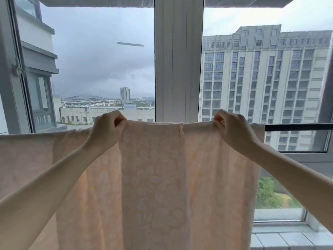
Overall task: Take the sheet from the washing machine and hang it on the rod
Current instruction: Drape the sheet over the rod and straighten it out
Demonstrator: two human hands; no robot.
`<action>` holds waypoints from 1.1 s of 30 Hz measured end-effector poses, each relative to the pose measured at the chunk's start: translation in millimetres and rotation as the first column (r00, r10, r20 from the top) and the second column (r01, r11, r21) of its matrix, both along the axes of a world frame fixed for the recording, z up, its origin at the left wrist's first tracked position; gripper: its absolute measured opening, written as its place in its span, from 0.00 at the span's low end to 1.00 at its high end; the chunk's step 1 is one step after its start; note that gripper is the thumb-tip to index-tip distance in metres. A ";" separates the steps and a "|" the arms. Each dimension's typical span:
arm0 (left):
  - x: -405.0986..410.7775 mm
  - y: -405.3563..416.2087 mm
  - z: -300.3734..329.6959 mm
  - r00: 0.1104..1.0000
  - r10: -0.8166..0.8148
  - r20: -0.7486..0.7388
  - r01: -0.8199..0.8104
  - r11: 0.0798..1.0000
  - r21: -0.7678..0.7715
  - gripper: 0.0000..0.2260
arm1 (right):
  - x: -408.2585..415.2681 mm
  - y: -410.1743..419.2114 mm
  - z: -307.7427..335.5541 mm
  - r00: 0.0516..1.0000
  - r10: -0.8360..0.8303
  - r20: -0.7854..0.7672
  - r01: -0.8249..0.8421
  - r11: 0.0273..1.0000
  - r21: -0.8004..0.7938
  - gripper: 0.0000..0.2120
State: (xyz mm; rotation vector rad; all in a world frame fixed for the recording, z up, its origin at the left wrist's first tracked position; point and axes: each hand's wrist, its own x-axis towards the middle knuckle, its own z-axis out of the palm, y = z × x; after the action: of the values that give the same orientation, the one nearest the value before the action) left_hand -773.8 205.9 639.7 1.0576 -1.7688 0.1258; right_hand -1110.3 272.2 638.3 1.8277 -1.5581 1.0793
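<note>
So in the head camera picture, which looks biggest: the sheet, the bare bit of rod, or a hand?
1. Sheet, by far the biggest.
2. Left hand and right hand, alike.
3. Bare rod: long but thin, so unsure against the hands.

Dark rod (297, 127), pale sheet (153, 168) draped over, apparently doubled

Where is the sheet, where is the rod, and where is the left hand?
sheet (153, 177), head view, middle of the hanging cloth
rod (297, 127), head view, bare dark end
left hand (108, 129), head view, back of the hand
</note>
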 end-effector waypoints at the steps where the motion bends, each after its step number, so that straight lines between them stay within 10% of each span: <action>1: -0.1 0.4 1.2 1.000 0.013 -0.001 -0.013 1.000 0.001 0.05 | -1.9 2.1 1.0 0.999 -0.039 -0.001 0.039 0.999 -0.001 0.03; 12: -2.8 9.4 2.4 0.997 -0.044 0.066 0.042 0.998 0.041 0.04 | 42.4 -2.7 0.9 0.967 0.234 -0.102 -0.232 0.972 0.030 0.06; 24: 4.7 2.6 8.5 0.995 0.099 -0.006 -0.099 0.995 0.020 0.03 | -17.8 19.9 11.0 0.958 -0.260 -0.124 0.260 0.965 -0.017 0.06; 33: -17.1 8.4 2.0 0.979 -0.155 0.129 0.141 0.983 0.116 0.06 | 41.8 3.8 -3.1 0.957 0.249 -0.146 -0.235 0.966 0.107 0.09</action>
State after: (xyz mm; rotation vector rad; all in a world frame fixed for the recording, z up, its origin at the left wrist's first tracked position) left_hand -790.9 214.3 641.7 1.0083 -1.9911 0.0121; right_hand -1068.5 276.1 635.2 2.1531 -1.3347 0.9536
